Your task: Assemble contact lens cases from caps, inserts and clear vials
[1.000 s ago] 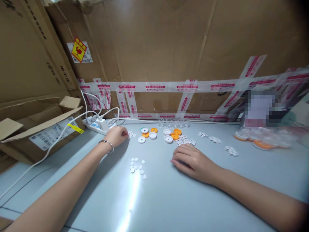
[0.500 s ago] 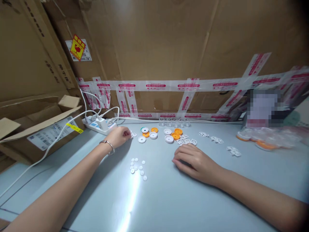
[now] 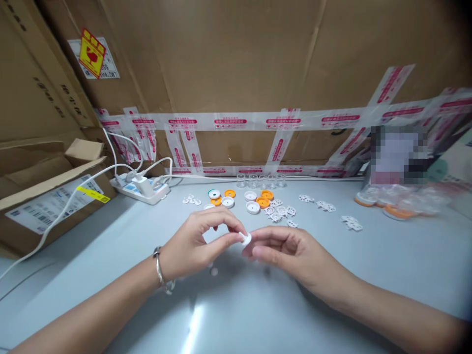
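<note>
My left hand (image 3: pixel 206 241) pinches a small round white plastic piece (image 3: pixel 245 239) between thumb and fingertips, above the middle of the table. Close by on the right, my right hand (image 3: pixel 287 250) is curled, its thumb and fingertips drawn together at the edge of that piece. Whatever may lie inside the right fingertips is hidden. Several small white pegged pieces (image 3: pixel 191 199) lie beyond the left hand. One small white disc (image 3: pixel 214 271) shows under the left hand, which covers that part of the table.
Behind the hands lie white rings (image 3: pixel 252 207), orange rings (image 3: pixel 263 202), white spoked pieces (image 3: pixel 282 211) and clear cups (image 3: pixel 258 181). A power strip (image 3: pixel 143 189) and an open carton (image 3: pixel 55 201) stand left. Wrapped orange-and-white parts (image 3: pixel 401 209) sit right, before a large cardboard box (image 3: pixel 221 59).
My left hand has come from the pegged pieces to the middle, bringing a white piece. My right hand has lifted from the table and shifted left to meet it. The view has turned slightly.
</note>
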Available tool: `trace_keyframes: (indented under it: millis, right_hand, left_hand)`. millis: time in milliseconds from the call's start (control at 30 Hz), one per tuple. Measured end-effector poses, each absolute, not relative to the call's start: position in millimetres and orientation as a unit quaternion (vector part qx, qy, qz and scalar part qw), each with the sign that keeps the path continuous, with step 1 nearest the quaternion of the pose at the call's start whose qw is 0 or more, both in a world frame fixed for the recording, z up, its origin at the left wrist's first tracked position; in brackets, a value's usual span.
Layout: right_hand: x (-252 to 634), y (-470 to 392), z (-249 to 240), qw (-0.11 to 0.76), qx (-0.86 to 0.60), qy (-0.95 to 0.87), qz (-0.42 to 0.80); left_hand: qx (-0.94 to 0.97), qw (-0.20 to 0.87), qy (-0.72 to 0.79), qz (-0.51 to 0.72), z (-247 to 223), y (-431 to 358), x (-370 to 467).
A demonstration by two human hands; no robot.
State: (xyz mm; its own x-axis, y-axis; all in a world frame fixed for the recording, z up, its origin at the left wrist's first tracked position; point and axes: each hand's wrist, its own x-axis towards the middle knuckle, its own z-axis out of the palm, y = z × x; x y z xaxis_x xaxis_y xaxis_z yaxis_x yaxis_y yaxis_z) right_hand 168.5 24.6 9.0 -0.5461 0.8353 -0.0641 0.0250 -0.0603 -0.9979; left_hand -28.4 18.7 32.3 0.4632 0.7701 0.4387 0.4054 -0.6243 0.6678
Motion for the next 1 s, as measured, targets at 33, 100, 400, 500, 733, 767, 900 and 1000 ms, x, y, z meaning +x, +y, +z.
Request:
trace_keyframes:
  millis: [33,100,400,500,733,767,900,1000]
  right_hand:
    - [167.7,22.7,9.4,0.319,-0.351,-0.59,0.653]
    - [166.7,20.4,9.8,0.32,-0.345,-0.568,0.675]
    - [170.4,34.1,0.1,0.283,-0.365,-0.536,0.707]
    - [172.3,41.7,-3.1,0.244,-0.375,-0.568,0.691]
    - [175.2,52.0,-10.7,0.197,-0.411,-0.743,0.49]
    - [175.6,52.4,-10.4,0.195,-0.409,-0.762,0.463]
    - [177.9,53.0,-8.7,0.187,-0.403,-0.809,0.385]
    - [180.5,54.0,-10.0,0.189,-0.401,-0.825,0.351]
  left_hand:
    - [0.823,0.241,0.349,0.378,32.7,17.4,-27.9]
    - [0.831,0.231,0.335,0.379,33.0,15.7,-27.1]
    - [0.87,0.104,0.361,0.321,7.9,9.1,-17.7]
    - [0.869,0.106,0.372,0.308,0.5,7.1,-16.1]
    - [0.844,0.046,0.461,0.269,11.2,43.3,-51.0]
    - [0.825,0.031,0.493,0.275,13.8,53.2,-61.9]
    - [0.748,-0.028,0.624,0.225,18.4,87.8,-108.1]
    - [0.731,-0.004,0.651,0.202,12.4,100.8,-130.5]
